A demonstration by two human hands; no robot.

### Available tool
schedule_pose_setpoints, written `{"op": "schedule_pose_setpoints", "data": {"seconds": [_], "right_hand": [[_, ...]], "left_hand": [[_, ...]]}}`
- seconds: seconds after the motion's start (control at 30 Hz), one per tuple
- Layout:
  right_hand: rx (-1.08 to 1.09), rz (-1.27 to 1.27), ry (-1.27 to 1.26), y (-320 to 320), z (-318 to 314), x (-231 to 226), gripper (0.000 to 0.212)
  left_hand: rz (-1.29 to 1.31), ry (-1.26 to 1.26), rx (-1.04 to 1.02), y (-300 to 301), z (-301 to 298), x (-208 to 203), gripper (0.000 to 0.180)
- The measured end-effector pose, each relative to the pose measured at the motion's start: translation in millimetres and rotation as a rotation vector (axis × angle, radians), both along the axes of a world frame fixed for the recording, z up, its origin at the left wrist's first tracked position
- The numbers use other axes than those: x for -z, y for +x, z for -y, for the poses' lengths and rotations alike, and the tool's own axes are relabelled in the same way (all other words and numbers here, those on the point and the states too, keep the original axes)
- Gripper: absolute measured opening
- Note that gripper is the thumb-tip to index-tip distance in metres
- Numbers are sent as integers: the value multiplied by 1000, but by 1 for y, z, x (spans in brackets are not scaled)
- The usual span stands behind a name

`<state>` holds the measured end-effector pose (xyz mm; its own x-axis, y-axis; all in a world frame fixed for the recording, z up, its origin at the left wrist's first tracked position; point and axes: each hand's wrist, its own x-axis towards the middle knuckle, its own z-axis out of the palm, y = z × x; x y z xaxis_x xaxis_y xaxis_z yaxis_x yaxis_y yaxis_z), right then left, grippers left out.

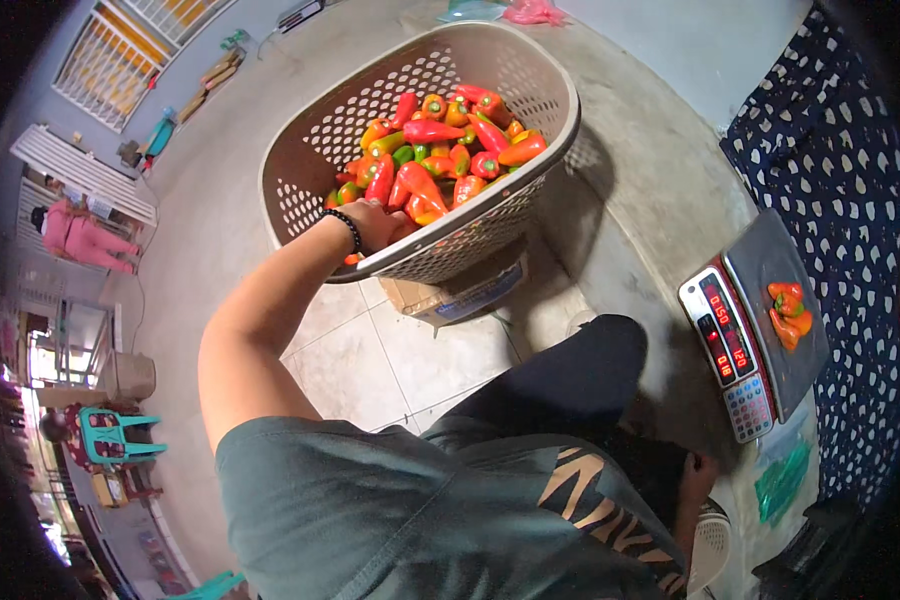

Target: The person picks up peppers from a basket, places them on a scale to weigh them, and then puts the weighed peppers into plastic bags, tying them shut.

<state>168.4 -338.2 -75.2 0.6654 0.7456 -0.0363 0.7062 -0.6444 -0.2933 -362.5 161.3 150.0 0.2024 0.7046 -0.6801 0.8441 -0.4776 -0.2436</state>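
Note:
A large grey-beige plastic basket (pixel 515 205) with perforated walls leans toward me, part filled with red, orange and some green peppers (pixel 435 130). My left hand (pixel 375 224), a dark beaded bracelet at its wrist, reaches over the near rim. Its fingers curl at a red pepper by the basket's near side, the tips partly hidden. Low at the right, my right hand (pixel 700 476) hangs beside dark fabric, its fingers mostly in shadow. A digital scale (pixel 745 340) stands to the right, with a few orange-red peppers (pixel 789 314) on its dark plate.
Under the basket is a cardboard box (pixel 455 295). A green plastic bag (pixel 782 483) lies below the scale, and a pale perforated container (pixel 710 550) is near my right hand. Dark patterned cloth (pixel 820 150) hangs at right. Far left are a person in pink (pixel 85 235) and a teal chair (pixel 118 434).

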Motion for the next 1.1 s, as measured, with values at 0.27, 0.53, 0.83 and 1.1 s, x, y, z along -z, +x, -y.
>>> {"op": "schedule_pose_setpoints", "data": {"seconds": [0.27,0.53,0.83,1.1], "right_hand": [[42,-45,-19,-20,-26,-37,27],[-1,-40,66,-15,-7,-26,30],[95,-149,-43,-28,-21,-55,38],[171,-185,-41,-42,-20,-76,36]], "left_hand": [[45,-7,7,-17,-29,32,58],[246,-105,9,-25,-30,27,47],[305,-167,-58,-21,-37,23,32],[409,-243,-303,-40,-38,14,32]]}}
